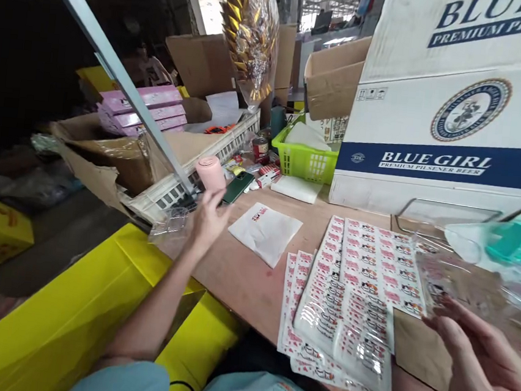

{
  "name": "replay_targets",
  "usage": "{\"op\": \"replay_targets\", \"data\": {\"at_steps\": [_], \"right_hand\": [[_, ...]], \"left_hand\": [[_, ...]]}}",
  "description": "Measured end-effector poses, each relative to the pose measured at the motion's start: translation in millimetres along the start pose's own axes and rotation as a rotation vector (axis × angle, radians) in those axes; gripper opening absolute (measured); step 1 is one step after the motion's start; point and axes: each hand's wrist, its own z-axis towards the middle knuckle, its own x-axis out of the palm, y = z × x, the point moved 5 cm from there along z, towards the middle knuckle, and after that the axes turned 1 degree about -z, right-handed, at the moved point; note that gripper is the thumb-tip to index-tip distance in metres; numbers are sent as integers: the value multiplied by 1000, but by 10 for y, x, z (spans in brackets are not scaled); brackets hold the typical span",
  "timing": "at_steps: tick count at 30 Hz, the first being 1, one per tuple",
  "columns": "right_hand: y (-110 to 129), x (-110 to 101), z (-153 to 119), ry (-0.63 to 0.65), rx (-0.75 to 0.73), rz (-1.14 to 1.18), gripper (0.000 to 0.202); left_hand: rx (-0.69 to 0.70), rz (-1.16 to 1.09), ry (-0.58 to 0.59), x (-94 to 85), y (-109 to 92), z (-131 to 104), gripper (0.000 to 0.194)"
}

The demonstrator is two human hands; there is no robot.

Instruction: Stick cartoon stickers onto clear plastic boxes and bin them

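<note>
My left hand (208,221) is raised at the table's left edge, fingers apart and slightly blurred. Just beyond its fingertips stands a pink lidded cylinder (211,173); whether they touch I cannot tell. At the right, my right hand (487,359) has thumb and fingers pinched on a clear plastic package (455,279) with small dark print. Between the hands lie overlapping sticker sheets (376,262) with cat pictures and red print, some under shiny clear film. A white paper piece (266,230) with a small red print lies nearer my left hand.
Behind the sheets stands a white and blue beer carton (451,134). A lime green basket (307,163), a dark green phone (238,187) and a can (260,149) sit farther back. A metal pole (128,84) slants at left, above yellow boxes (69,312). Teal plastic (520,245) is at right.
</note>
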Motion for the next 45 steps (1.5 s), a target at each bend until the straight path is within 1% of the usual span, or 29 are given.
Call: {"op": "replay_targets", "data": {"at_steps": [2, 4, 5, 7, 9, 10, 12, 14, 16, 17, 18, 19, 20, 22, 23, 24, 26, 28, 29, 30, 31, 33, 36, 37, 39, 40, 42, 45], "right_hand": [[-85, 17, -62, 18, 4, 0, 45], [-214, 105, -113, 89, 25, 49, 61], [-274, 153, -132, 122, 41, 61, 67], [-353, 249, -157, 187, 79, 58, 72], [-346, 335, -172, 248, 85, 49, 72], [-313, 373, -179, 279, 67, 45, 71], [-221, 438, -196, 331, 8, 45, 69], [-134, 489, -222, 376, -50, 41, 66], [-68, 539, -254, 415, -92, 39, 63], [-40, 566, -270, 431, -110, 39, 62], [-12, 593, -286, 444, -130, 40, 60], [14, 619, -302, 454, -151, 44, 60], [35, 646, -318, 465, -172, 45, 59], [62, 688, -352, 484, -212, 31, 59], [63, 697, -371, 492, -224, 17, 59], [60, 695, -392, 497, -233, 2, 59], [53, 651, -436, 498, -241, -18, 60], [59, 557, -463, 474, -239, -3, 61], [67, 492, -455, 448, -239, 11, 61], [74, 415, -426, 413, -240, 22, 61], [78, 326, -373, 369, -241, 26, 62], [75, 105, -197, 269, -252, 9, 66], [72, -304, 190, 83, -320, -103, 71], [82, -434, 338, 21, -356, -164, 72], [131, -634, 641, -80, -429, -299, 73], [173, -695, 793, -113, -463, -367, 73], [293, -740, 1089, -145, -516, -497, 73], [524, -670, 1519, -128, -536, -690, 69]], "left_hand": [[-54, 268, -20, -291, 510, 99, 45], [-155, 479, 19, -500, 953, 67, 55], [-217, 550, 49, -569, 1138, 13, 63], [-312, 622, 122, -622, 1407, -129, 77], [-352, 635, 187, -588, 1531, -259, 88], [-353, 634, 204, -556, 1542, -306, 92], [-307, 627, 205, -488, 1477, -355, 96], [-176, 574, 236, -376, 1329, -357, 99], [-13, 465, 312, -202, 1151, -335, 103], [40, 401, 337, -103, 1074, -310, 103], [58, 335, 334, -6, 1016, -268, 101], [36, 270, 291, 79, 982, -203, 98], [-27, 200, 208, 147, 976, -119, 94], [-200, 56, 16, 252, 1023, 70, 89], [-275, -5, -56, 297, 1051, 167, 86], [-328, -53, -101, 340, 1062, 263, 82], [-363, -120, -117, 433, 996, 442, 73], [-323, -196, -83, 566, 778, 574, 64], [-277, -244, -58, 655, 607, 614, 59], [-198, -292, -23, 758, 386, 634, 52], [-99, -327, 12, 866, 126, 626, 47], [124, -360, 111, 1087, -469, 520, 40], [431, -398, 276, 1385, -1360, 219, 40], [515, -414, 322, 1472, -1618, 125, 41], [638, -432, 380, 1631, -2054, 11, 41], [675, -432, 391, 1700, -2236, -1, 40], [718, -420, 385, 1814, -2558, 54, 41], [769, -374, 372, 1944, -2991, 217, 40]]}}
